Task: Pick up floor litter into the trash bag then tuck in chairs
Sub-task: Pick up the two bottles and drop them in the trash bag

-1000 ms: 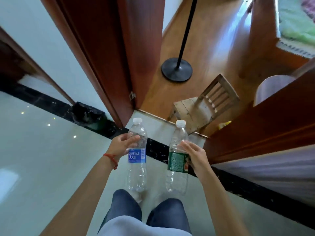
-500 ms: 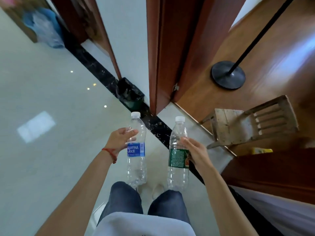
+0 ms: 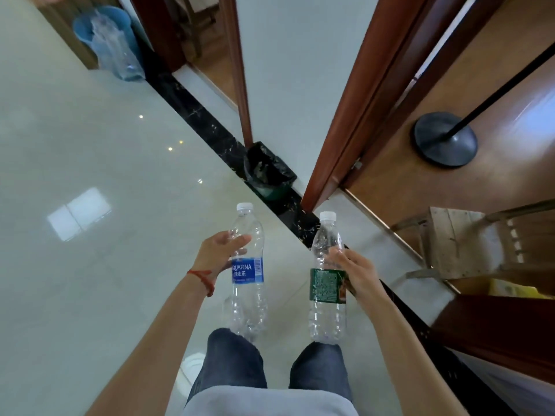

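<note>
My left hand point(image 3: 220, 253) grips an empty clear bottle with a blue label point(image 3: 247, 283), held upright above my knees. An empty clear bottle with a green label point(image 3: 327, 292) stands upright in my right hand point(image 3: 350, 271). Both bottles have white caps. Ahead of them a small bin lined with a black trash bag point(image 3: 267, 172) stands on the floor against the wall end, beside a doorway. A small wooden chair point(image 3: 468, 244) sits at the right, inside the room with the wooden floor.
A brown door frame point(image 3: 351, 115) rises just right of the bin. A black lamp stand base point(image 3: 444, 139) sits on the wooden floor. A blue bin with a clear bag point(image 3: 111, 40) stands far left. Something yellow point(image 3: 513, 291) lies under the chair. Pale glossy tiles spread to the left.
My view has swung to the left, so the black-bagged bin now lies straight ahead and nearer. Both hands keep hold of their bottles.
</note>
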`<state>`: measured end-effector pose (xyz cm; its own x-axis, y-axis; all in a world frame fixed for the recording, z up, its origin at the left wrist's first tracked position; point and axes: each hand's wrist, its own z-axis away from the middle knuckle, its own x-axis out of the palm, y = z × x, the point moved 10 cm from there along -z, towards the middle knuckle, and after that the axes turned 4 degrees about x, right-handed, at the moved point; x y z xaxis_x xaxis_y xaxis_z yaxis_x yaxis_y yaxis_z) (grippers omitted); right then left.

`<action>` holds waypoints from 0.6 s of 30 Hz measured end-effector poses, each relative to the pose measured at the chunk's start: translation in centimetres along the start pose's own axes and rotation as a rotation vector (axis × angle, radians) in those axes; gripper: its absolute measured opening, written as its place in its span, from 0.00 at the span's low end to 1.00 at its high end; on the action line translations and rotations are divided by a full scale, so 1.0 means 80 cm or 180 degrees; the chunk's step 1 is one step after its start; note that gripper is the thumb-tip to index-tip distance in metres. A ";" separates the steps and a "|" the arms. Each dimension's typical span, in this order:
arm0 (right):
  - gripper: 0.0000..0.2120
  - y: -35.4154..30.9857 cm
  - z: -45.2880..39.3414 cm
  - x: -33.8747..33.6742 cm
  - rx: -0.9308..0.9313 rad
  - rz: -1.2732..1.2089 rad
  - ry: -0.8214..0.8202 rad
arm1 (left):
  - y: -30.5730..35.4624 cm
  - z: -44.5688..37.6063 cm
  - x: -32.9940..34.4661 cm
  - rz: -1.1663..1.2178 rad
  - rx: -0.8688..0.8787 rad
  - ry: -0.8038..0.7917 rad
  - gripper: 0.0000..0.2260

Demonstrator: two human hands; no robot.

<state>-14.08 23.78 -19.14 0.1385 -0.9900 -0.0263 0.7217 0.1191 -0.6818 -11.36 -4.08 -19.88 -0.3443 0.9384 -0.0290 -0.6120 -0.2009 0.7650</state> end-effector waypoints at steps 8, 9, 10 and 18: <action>0.26 -0.024 -0.046 0.132 0.0160 -0.0088 -0.0014 | 0.044 -0.081 -0.109 -0.0215 -0.0082 -0.0093 0.12; 0.26 -0.028 -0.052 0.141 0.0180 -0.0112 -0.0008 | 0.049 -0.091 -0.117 -0.0227 -0.0087 -0.0093 0.12; 0.27 -0.033 -0.057 0.149 0.0191 -0.0129 -0.0007 | 0.055 -0.100 -0.123 -0.0230 -0.0089 -0.0097 0.13; 0.20 -0.087 -0.127 0.169 0.0257 -0.0310 0.0132 | 0.109 -0.180 -0.129 -0.0362 -0.0113 -0.0141 0.23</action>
<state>-24.16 8.81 -22.17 0.0380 -0.9993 0.0059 0.7829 0.0261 -0.6216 -23.39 -19.57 -22.15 -0.2400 0.9670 -0.0852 -0.6703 -0.1016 0.7351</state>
